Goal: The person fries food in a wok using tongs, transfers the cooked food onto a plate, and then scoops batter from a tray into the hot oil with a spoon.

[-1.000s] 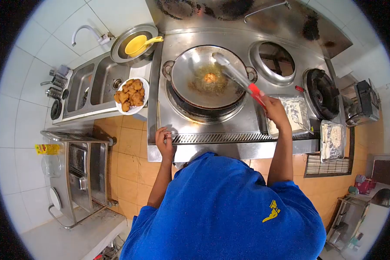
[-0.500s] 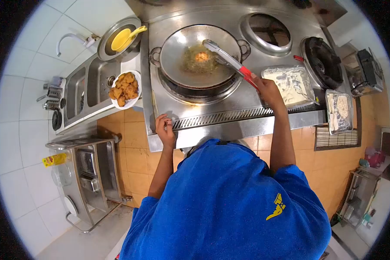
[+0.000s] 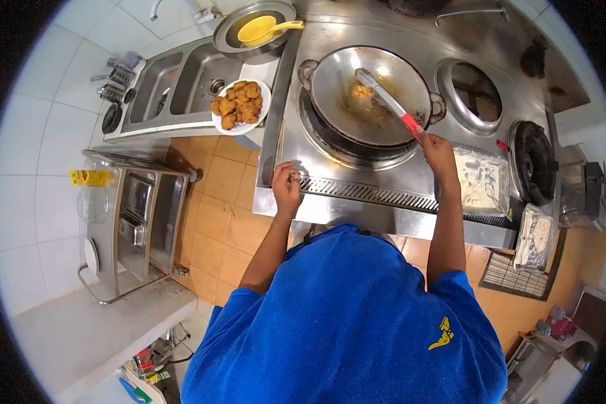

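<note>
My right hand (image 3: 439, 159) is closed round the red grip of metal tongs (image 3: 390, 102). The tongs reach into a two-handled wok (image 3: 330, 118), their tips at a golden-brown fried piece (image 3: 361, 90) in the oil. Whether the tips grip the piece or only touch it I cannot tell. My left hand (image 3: 286, 187) rests at the stove's front edge, left of the slotted grille (image 3: 363, 194), fingers loosely bent and holding nothing. A white plate (image 3: 265, 108) heaped with fried pieces (image 3: 238, 104) stands left of the wok, beside the sink.
Right of the wok are a tray of pale batter (image 3: 481, 180), a metal ring (image 3: 444, 94) and a black burner (image 3: 535, 161). Another clear tray (image 3: 536, 236) sits at the right end. A yellow ladle (image 3: 257, 30) lies in a metal bowl (image 3: 225, 40) by the sink (image 3: 198, 74). A trolley (image 3: 148, 222) stands at left.
The view has shifted, so the stove appears further right. In the wok, the tong tips have come over to the fried piece. My left hand stays at the stove edge.
</note>
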A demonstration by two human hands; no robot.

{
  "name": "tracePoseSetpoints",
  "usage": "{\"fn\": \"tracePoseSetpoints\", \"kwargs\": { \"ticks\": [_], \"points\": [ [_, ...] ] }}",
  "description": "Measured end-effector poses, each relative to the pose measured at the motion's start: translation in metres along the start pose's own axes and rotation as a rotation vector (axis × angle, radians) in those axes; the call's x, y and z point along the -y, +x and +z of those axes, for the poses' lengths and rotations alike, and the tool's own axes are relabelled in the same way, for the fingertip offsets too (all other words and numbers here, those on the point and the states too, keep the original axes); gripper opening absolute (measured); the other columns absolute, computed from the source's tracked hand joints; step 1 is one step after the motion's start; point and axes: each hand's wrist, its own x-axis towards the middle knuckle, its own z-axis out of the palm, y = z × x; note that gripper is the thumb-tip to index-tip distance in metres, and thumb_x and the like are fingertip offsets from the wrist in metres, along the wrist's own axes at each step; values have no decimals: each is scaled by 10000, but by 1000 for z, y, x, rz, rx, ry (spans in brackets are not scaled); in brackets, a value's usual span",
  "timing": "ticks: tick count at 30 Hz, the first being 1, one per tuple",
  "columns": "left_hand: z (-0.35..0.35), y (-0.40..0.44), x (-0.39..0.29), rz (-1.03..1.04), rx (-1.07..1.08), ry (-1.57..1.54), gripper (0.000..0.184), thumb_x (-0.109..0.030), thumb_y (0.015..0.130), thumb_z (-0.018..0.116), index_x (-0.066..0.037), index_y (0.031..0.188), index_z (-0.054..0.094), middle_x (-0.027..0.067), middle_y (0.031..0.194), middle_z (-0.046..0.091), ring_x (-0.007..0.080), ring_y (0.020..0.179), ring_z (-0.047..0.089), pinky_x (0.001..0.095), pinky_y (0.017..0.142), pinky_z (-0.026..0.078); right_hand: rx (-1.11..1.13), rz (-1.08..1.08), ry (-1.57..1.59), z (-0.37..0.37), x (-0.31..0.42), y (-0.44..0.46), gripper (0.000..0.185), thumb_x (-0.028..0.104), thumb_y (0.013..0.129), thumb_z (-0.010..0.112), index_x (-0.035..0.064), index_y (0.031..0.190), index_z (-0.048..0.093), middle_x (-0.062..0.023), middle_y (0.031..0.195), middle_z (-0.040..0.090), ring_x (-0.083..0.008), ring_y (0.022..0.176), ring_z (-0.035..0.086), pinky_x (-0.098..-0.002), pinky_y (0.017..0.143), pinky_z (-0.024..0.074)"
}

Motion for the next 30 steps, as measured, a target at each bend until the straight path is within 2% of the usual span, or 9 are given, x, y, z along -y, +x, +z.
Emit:
{"fn": "tracePoseSetpoints", "kwargs": {
  "ticks": [5,9,10,11,13,16,19,23,30],
  "points": [
    [0,1,-6,-66,1,-32,92,-60,778,518,16,792,569,159,996,560,244,856,549,304,722,438,-101,0,135,-4,-16,-9,655,612,831,495,-23,847,658,-148,646,594,-227,642,572,-345,631,444],
    [1,-1,1,-101,17,-57,114,-75,775,515,17,797,578,150,1008,566,238,887,553,308,737,450,-131,88,234,-16,-27,-29,621,569,837,526,-24,662,576,-46,547,490,-141,517,447,-293,497,362],
    [2,-1,0,-92,15,-61,118,-76,775,513,17,801,582,146,1010,567,232,891,554,304,735,452,-122,107,237,-17,-35,-29,624,576,834,526,-19,650,569,-38,537,474,-143,503,423,-295,488,346],
    [2,0,0,-41,4,-45,90,-36,772,520,28,798,577,136,996,561,195,776,541,264,645,429,-100,124,243,-20,-43,-28,622,574,834,526,-19,650,571,-47,536,480,-147,508,437,-299,494,355],
    [2,0,0,-51,21,-53,98,-52,772,522,24,797,579,138,990,566,212,802,544,281,663,431,-55,150,205,-24,-45,-28,622,572,837,520,-26,699,621,-75,533,497,-161,541,482,-307,528,393],
    [2,-1,3,-65,50,-6,119,-88,792,518,11,809,581,135,1008,574,215,852,549,284,700,445,-229,14,-45,-22,-31,-36,531,522,842,542,11,917,666,-185,646,606,-320,665,628,-382,625,471],
    [-1,2,-5,-53,47,6,136,-108,801,521,14,806,580,155,1005,573,241,883,548,312,740,437,-294,-190,-235,-21,-20,-43,468,461,829,586,51,1050,622,-200,801,635,-375,765,621,-419,658,486],
    [0,2,-3,-64,48,-27,140,-112,804,523,16,802,580,166,998,572,266,908,545,336,796,422,-277,-284,-378,-17,-33,-38,452,369,781,665,79,1115,578,-159,908,629,-343,823,621,-421,669,501],
    [1,0,5,-36,52,-25,119,-88,802,534,19,820,583,162,991,566,259,882,544,317,760,427,-254,-322,-440,-9,-42,-26,472,398,768,662,92,1122,598,-135,1053,628,-311,855,632,-400,732,514]
  ]
}}
